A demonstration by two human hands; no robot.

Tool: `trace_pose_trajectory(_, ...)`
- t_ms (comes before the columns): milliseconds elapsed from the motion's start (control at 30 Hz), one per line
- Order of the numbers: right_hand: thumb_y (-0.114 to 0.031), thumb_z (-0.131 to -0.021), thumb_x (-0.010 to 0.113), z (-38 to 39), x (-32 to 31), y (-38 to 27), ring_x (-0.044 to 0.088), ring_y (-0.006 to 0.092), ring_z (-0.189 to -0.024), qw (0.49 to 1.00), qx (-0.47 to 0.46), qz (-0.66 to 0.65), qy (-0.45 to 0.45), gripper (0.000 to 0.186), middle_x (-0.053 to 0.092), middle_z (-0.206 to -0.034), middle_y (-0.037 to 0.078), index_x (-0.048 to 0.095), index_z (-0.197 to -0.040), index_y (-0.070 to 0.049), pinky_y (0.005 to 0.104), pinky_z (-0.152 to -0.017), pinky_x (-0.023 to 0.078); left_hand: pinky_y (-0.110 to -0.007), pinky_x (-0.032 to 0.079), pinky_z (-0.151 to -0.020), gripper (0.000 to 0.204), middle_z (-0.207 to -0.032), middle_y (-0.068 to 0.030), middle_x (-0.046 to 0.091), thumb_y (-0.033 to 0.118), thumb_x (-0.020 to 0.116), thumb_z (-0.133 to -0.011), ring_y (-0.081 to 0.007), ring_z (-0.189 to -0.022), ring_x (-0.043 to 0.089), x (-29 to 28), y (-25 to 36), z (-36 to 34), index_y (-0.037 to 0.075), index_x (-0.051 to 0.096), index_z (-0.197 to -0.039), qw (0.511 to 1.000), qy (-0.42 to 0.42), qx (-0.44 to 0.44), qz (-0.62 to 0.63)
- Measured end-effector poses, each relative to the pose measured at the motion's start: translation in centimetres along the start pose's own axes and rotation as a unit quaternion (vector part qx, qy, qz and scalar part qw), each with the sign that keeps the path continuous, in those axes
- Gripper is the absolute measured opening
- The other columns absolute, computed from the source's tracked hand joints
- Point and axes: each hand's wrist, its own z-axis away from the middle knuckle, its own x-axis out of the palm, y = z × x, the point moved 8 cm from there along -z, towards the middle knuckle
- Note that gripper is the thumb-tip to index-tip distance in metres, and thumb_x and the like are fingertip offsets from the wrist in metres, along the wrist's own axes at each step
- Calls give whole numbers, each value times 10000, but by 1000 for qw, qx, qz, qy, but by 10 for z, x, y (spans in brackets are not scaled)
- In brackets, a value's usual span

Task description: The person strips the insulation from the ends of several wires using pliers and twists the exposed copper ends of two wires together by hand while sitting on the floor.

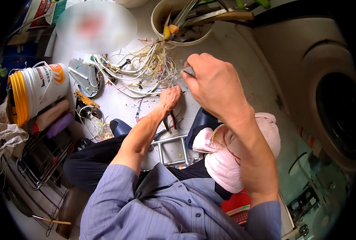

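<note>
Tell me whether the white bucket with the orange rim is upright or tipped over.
Tipped over. The white bucket lies on its side left of the wire tangle, its orange-rimmed mouth facing left toward a crumpled bag.

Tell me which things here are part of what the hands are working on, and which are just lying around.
In hand:
- left hand, down at the wire tangle
- right hand, pinching a small grey metal piece above the wires

Lying about:
- white bucket on its side
- bowl of tools
- pink towel on the knee
- wire rack
- circuit board
</note>
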Motion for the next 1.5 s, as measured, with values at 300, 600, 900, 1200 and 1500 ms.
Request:
trace_pose_trajectory(300,-179,-853,701,4,-6,16,652,386,-796,1000,23,1,8,179,665,-847,171,643,-905,-17,453,-709,521,-489,530,-743,90,-854,-195,672,74,574,-824,-429,-841,660,-54,4,-27,34,653,-841,975,24,-43,215)
trace_pose_trajectory(600,-246,-893,650,5,-10,30,635,412,-814,1000,25,15,10,242,663,-856,208,636,-904,-5,470,-725,495,-274,528,-685,135,-862,-73,680,149,594,-992,-145,-723,639,-175,-41,6,30,608,-1054,674,21,-248,696)
trace_pose_trajectory(900,-287,-878,659,6,28,15,652,439,-866,996,11,53,-64,259,683,-890,222,654,-904,-29,502,-772,523,-244,443,-534,147,-746,-63,685,139,645,-932,-106,-549,543,-264,-110,68,4,703,-928,721,72,-313,614)
trace_pose_trajectory(1200,-234,-885,657,0,35,-8,615,433,-851,991,-32,82,-105,233,651,-874,206,598,-887,-8,491,-741,489,-313,556,-524,84,-743,-113,704,40,677,-865,-174,-576,664,-94,-239,307,-22,704,-913,681,-65,-560,468)
trace_pose_trajectory(1500,-199,-880,680,-5,39,-18,601,436,-818,990,-28,73,-117,230,626,-851,211,568,-873,1,487,-713,478,-320,603,-652,164,-904,-119,721,0,676,-893,-172,-676,688,-103,-209,283,-7,661,-1056,570,-67,-551,606)
